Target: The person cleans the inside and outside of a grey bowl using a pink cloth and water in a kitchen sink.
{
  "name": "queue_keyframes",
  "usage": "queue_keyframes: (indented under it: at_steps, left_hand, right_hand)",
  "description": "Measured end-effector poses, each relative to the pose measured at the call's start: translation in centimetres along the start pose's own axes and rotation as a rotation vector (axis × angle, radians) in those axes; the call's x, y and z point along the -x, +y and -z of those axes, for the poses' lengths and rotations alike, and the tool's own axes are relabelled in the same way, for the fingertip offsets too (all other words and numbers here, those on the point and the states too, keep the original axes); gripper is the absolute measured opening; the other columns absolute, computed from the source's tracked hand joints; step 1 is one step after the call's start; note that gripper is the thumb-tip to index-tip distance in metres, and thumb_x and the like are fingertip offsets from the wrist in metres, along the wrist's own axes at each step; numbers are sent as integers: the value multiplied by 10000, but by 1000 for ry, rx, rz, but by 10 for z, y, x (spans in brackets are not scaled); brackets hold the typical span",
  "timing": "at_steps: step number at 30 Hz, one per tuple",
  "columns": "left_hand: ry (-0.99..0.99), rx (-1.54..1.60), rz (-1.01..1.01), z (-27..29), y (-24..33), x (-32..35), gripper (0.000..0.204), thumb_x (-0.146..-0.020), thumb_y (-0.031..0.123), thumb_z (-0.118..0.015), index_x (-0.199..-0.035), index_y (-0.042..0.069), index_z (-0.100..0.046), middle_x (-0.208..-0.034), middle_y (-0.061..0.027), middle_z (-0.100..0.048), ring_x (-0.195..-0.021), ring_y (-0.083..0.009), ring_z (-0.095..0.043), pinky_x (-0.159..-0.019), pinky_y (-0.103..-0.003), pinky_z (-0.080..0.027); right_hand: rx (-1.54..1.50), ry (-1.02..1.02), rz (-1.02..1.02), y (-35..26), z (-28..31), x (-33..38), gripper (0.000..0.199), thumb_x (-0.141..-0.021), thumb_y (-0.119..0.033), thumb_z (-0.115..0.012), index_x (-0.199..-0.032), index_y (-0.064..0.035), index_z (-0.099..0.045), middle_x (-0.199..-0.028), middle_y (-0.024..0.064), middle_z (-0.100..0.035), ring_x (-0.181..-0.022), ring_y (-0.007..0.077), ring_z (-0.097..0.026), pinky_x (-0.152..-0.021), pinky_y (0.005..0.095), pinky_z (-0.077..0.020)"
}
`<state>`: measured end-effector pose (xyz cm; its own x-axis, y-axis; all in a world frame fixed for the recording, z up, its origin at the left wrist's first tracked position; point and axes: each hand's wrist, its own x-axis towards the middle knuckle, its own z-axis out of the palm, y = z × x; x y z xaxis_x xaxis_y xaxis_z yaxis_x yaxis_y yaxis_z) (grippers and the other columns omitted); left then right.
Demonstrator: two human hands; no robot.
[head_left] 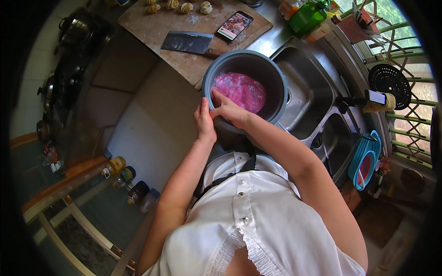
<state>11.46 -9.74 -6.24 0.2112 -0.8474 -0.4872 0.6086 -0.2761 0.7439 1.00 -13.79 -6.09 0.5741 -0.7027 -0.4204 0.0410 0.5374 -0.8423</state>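
A deep grey pot (276, 76) with a blue-grey rim sits in front of me, held between the cutting board's corner and the sink. In its bottom lies a wet-looking pink mass (244, 92) with whitish streaks, perhaps dough. My left hand (204, 122) grips the pot's near-left side from outside. Over the near rim reaches my right hand (228, 110), its fingers against the inner left wall and its thumb by my left fingers; it seems to pinch the rim there. Part of the pink mass is hidden behind it.
On the floury wooden board (147, 27) lie a cleaver (189, 42), a lit phone (235, 25) and several rolled dough pieces (186, 8). A steel double-bowl sink (306, 87) stands to the right, with a green bottle (309, 18) behind it. Blue baskets (366, 161) sit farther right.
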Motion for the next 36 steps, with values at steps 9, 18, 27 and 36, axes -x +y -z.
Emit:
queue_keyframes:
  at_steps: [9, 18, 27, 36]
  left_hand:
    - [144, -16, -248, -20, -1, -37, 295, -949, 237, -545, -971, -48, -620, -940, -55, -628, -845, -130, -560, -771, -276, -455]
    - [79, -277, -343, -28, 13, -69, 262, -894, 200, -642, -914, -61, -662, -812, -10, -637, -733, -68, -530, -669, -217, -433]
    - [43, -451, -416, -27, 15, -74, 277, -906, 213, -627, -930, -60, -675, -801, -3, -643, -716, -57, -525, -651, -218, -439]
    - [34, -613, -517, -30, 21, -79, 303, -911, 234, -605, -950, -59, -674, -714, -29, -644, -667, -68, -507, -622, -255, -448]
  right_hand:
    - [49, -140, -522, -32, 20, 33, 679, -851, -365, -528, -1442, -106, -318, -1280, 122, -508, -1033, 179, -536, -866, 314, -444]
    - [1677, -505, -477, -40, 78, 57, 478, -963, -393, -322, -1141, -76, -632, -1146, 148, -626, -1075, 320, -579, -927, 405, -446]
    - [763, -167, -397, -23, 33, 25, 477, -960, -395, -350, -1202, -60, -587, -1196, 188, -589, -1126, 329, -539, -984, 396, -382]
    - [173, 390, 27, 11, 4, -28, 625, -954, -417, -379, -1418, -2, -331, -1461, 160, -346, -1363, 239, -297, -1103, 324, -228]
